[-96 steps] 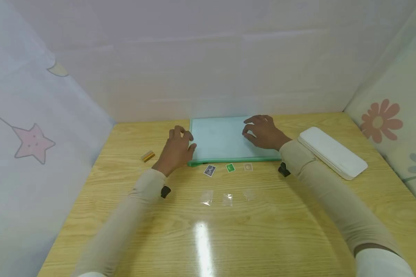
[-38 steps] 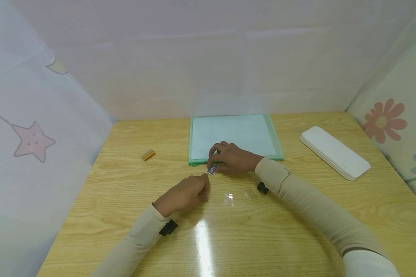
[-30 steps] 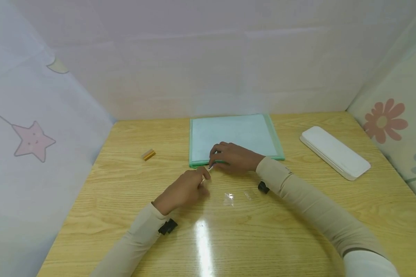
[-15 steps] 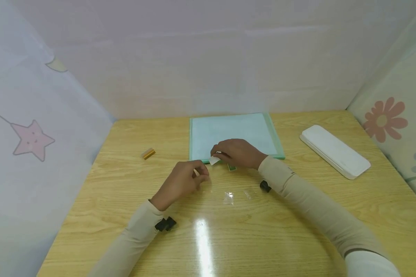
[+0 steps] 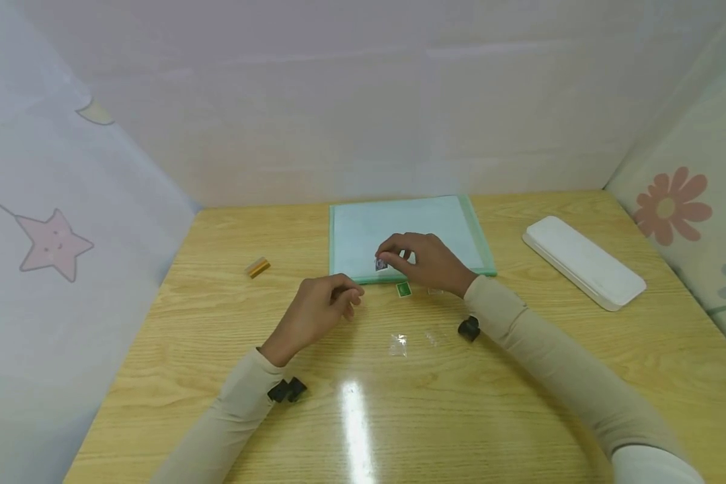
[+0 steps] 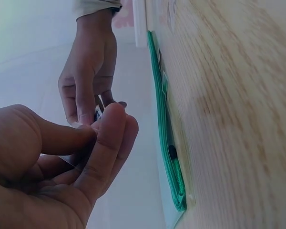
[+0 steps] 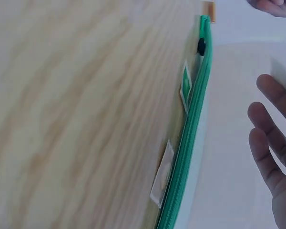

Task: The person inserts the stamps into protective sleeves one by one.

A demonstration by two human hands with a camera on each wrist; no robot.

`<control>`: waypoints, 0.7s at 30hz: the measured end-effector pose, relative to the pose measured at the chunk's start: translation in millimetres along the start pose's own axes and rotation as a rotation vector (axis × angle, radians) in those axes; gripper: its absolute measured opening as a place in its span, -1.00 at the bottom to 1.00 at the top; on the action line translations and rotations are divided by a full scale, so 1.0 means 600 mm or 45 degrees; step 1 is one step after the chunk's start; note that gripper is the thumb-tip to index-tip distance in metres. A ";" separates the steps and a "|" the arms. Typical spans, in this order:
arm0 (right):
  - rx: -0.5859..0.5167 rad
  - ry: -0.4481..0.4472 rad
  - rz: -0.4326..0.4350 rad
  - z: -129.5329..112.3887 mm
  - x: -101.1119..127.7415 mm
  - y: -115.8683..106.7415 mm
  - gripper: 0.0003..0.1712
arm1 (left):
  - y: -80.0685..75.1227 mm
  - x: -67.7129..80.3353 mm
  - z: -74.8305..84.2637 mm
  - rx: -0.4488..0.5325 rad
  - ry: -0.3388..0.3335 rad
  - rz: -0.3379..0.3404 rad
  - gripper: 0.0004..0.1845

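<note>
My right hand pinches a dark-pictured postage stamp between thumb and forefinger, above the front edge of the green-edged zip folder. To its left, my left hand pinches a small clear plastic bag, mostly hidden by the fingers; its thin edge shows in the left wrist view. Both hands' fingertips come close together in that view. On the table just before the folder lie a green stamp and a pale stamp, the latter partly covered by my right hand.
Two more small clear bags lie flat on the wooden table, nearer to me. A long white case sits at the right, and a small orange-brown block at the left. Cloth walls stand around the table.
The dark stamp and the leftmost clear bag have been picked up from the table. Over the last half second my right hand has moved up and right, turning the stamp's picture into view.
</note>
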State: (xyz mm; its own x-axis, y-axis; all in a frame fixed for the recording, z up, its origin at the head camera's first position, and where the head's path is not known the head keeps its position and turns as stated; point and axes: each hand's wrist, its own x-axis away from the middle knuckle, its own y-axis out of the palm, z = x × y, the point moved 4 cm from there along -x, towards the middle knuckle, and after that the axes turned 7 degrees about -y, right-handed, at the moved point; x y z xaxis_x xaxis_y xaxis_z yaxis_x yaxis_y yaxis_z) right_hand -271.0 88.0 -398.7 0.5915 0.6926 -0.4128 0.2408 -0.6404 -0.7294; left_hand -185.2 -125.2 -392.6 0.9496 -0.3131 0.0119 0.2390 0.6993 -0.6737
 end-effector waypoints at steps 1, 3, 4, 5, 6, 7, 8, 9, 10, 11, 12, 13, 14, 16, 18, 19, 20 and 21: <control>-0.024 -0.008 0.028 0.000 0.001 -0.002 -0.81 | 0.000 0.000 0.000 0.004 0.002 -0.002 -0.81; -0.080 -0.003 0.079 -0.001 0.002 -0.005 -0.82 | 0.000 -0.001 0.000 0.003 0.002 -0.005 -0.80; -0.109 0.001 0.101 -0.002 0.003 -0.006 -0.80 | -0.001 -0.001 0.000 0.009 -0.001 -0.007 -0.79; -0.139 0.003 0.120 -0.003 0.003 -0.007 -0.76 | -0.001 -0.001 0.000 0.013 -0.005 -0.008 -0.79; -0.168 0.011 0.136 -0.004 0.003 -0.009 -0.73 | 0.000 -0.001 0.001 0.020 -0.006 -0.010 -0.79; -0.188 0.016 0.150 -0.007 0.003 -0.010 -0.70 | -0.001 -0.001 0.001 0.030 -0.005 -0.011 -0.79; -0.202 0.029 0.162 -0.010 0.003 -0.012 -0.68 | -0.001 -0.001 0.002 0.040 -0.005 -0.011 -0.79; -0.212 0.035 0.171 -0.013 0.004 -0.013 -0.68 | -0.001 0.000 0.002 0.053 -0.002 -0.010 -0.80; -0.217 0.039 0.175 -0.016 0.004 -0.014 -0.69 | -0.001 0.000 0.002 0.069 0.006 -0.008 -0.81; -0.221 0.045 0.180 -0.019 0.004 -0.014 -0.71 | -0.001 0.001 0.003 0.091 0.011 -0.003 -0.83; -0.228 0.052 0.183 -0.023 0.004 -0.015 -0.74 | -0.001 0.002 0.003 0.115 0.016 0.002 -0.85; -0.238 0.054 0.187 -0.027 0.004 -0.016 -0.78 | -0.001 0.002 0.003 0.148 0.018 0.007 -0.87; -0.254 0.055 0.193 -0.032 0.003 -0.017 -0.80 | -0.002 0.003 0.003 0.181 0.021 0.015 -0.90; -0.299 0.064 0.204 -0.041 0.002 -0.019 -0.83 | -0.003 0.003 0.004 0.241 0.024 0.024 -0.94; -0.354 0.078 0.216 -0.051 0.001 -0.021 -0.84 | -0.003 0.003 0.004 0.281 0.018 0.027 -0.95; -0.383 0.084 0.224 -0.056 0.001 -0.022 -0.83 | -0.003 0.003 0.004 0.292 0.014 0.028 -0.95; -0.413 0.092 0.232 -0.061 0.001 -0.022 -0.83 | -0.004 0.003 0.005 0.285 0.008 0.032 -0.95; -0.447 0.100 0.240 -0.066 0.002 -0.023 -0.83 | -0.004 0.003 0.005 0.273 -0.002 0.036 -0.94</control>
State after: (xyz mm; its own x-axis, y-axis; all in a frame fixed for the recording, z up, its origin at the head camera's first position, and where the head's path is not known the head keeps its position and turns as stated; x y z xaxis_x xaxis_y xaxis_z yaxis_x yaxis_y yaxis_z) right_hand -243.2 84.4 -367.3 0.7039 0.5337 -0.4688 0.3628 -0.8375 -0.4087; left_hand -183.7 -125.5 -388.9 0.9568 -0.2907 -0.0035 0.2498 0.8285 -0.5012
